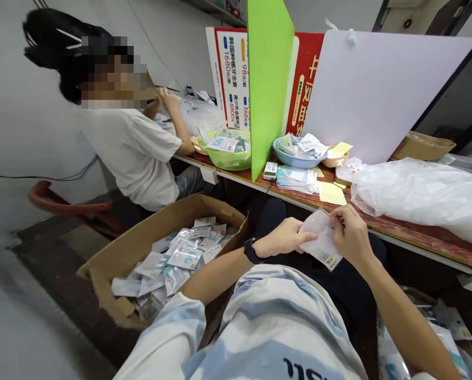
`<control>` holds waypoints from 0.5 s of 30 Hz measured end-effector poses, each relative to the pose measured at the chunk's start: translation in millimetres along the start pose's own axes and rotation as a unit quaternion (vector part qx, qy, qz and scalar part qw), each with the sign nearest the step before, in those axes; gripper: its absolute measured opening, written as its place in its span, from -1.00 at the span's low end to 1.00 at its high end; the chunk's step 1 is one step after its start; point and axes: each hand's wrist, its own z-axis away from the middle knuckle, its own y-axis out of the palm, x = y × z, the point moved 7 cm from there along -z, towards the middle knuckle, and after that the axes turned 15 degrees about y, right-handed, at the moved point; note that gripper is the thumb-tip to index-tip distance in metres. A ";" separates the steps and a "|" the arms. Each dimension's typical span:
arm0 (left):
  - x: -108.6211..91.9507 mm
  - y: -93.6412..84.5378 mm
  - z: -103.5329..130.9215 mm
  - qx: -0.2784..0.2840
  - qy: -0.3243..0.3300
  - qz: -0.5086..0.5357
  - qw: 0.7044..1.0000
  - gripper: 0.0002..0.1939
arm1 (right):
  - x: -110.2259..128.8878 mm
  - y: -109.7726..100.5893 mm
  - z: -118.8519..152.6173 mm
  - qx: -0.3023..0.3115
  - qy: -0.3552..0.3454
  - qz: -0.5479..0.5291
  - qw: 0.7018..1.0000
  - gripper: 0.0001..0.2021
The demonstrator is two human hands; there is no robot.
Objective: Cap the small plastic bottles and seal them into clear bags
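Note:
Above my lap I hold a small whitish plastic packet (319, 240) between both hands. It has a printed strip with a yellow mark along its lower edge. My left hand (289, 236), with a dark watch on the wrist, pinches the packet's left side between thumb and fingers. At its upper right edge my right hand (349, 229) grips with the fingers bent; the fingertips partly hide that corner. Just beyond my hands, on the table, lie a stack of flat packets (297, 180) and a yellow sticker sheet (332, 193).
A blue basin (299, 158) of packets stands beside a green divider (269, 79). A large plastic bag (417, 192) covers the table's right. An open cardboard box (93, 279) full of packets stands at my left; more packets (441, 338) lie low right. A co-worker (136, 153) sits at left.

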 end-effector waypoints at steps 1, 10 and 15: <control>2.9 -3.3 -0.3 -0.001 0.004 -0.023 1.000 -0.59 | -0.3 1.7 1.8 0.004 0.005 -0.009 1.000 -0.87; 20.8 -6.3 4.8 0.027 0.015 -0.111 0.993 -0.66 | -13.0 10.1 18.0 0.033 0.042 -0.066 0.996 -0.87; 50.9 -0.4 14.3 -0.003 -0.073 -0.082 0.994 -0.66 | -14.6 20.2 31.9 0.014 0.006 -0.003 1.000 -0.84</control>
